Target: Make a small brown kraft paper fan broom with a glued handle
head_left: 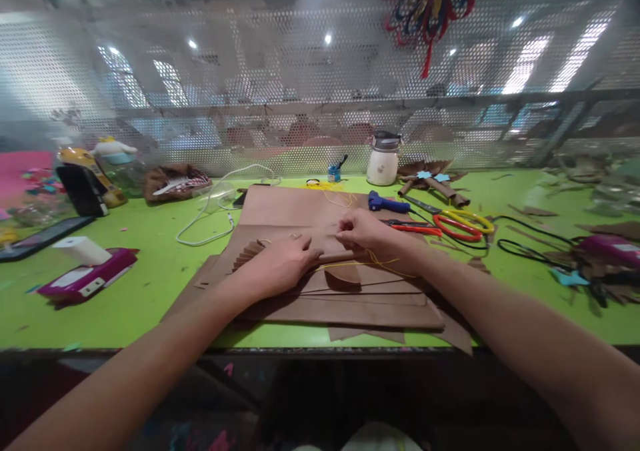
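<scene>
Spread on the green surface (155, 277), close to its front edge: brown paper (350, 313), layered in several folded sheets, matt and creased across, with loose corners jutting out beneath. Lying on top, toward the middle: a leaf-like brown piece (343, 278), curved along its lower edge. Just beyond: a slim rolled paper tube (337, 257), laid crosswise, with thin yellow thread (385, 263) trailing in loose strands about its right end. To the left: a pleated brown piece (246, 256), fanned in narrow ridges, partly covered by the left hand (280, 264).

Resting low over the paper with the left hand, palm down, fingers bent and a little apart, at the tube's left end; cannot tell about any grip there. Holding the right hand (364, 229) near the tube's right part, fingers curled, thumb and forefinger drawn narrow; cannot tell about any strand between the tips.

Beyond on the right: red-handled scissors (453, 227), yellow-handled scissors (470, 220) and a blue glue gun (387, 203).

Farther back, on the left: a brown pouch (153, 185), with checked cloth and something pale showing. Near the mesh screen (310, 117): a white jar (383, 168), dark-lidded, contents hidden, and a small blue jar (333, 173), with a dark item leaning out.
</scene>
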### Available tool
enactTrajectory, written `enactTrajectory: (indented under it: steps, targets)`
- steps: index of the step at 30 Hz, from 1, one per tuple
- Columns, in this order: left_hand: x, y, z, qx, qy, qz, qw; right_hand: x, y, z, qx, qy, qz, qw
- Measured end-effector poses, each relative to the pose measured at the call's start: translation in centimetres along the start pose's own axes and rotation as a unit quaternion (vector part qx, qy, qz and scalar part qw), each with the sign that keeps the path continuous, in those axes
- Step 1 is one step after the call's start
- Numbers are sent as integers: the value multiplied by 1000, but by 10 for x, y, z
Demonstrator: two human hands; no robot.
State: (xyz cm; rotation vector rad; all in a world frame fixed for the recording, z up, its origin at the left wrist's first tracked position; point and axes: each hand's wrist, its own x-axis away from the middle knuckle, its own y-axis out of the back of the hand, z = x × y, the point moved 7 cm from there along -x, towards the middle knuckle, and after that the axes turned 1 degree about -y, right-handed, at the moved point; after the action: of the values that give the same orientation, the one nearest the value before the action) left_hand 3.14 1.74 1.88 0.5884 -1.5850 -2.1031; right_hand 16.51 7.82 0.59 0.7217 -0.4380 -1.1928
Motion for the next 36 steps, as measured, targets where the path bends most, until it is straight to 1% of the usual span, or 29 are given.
enactTrajectory:
  steps: [7, 14, 23, 26, 30, 32, 34, 36]
  targets:
    - [-1, 2, -5, 4, -26, 2, 1000, -3, -2, 0, 33, 9, -26, 999]
    - [0, 1, -7, -17, -38, -14, 999, -2, 1, 2, 65, 13, -61, 996]
    - [-1, 1, -6, -24, -41, -40, 998, -2, 1, 1, 98, 14, -79, 992]
    - [-1, 0, -4, -21, -39, -34, 998, -2, 5, 0, 111, 13, -84, 990]
    - [0, 1, -4, -10, -38, -35, 999, 6, 17, 1, 140, 17, -102, 985]
    - [0, 2, -5, -6, -39, -43, 998, 13, 20, 3, 165, 26, -94, 981]
    - [1, 4, -6, -9, -40, -54, 998, 23, 18, 6, 183, 45, -75, 979]
    - [1, 6, -6, -20, -38, -63, 997, 33, 14, 8, 166, 59, -55, 983]
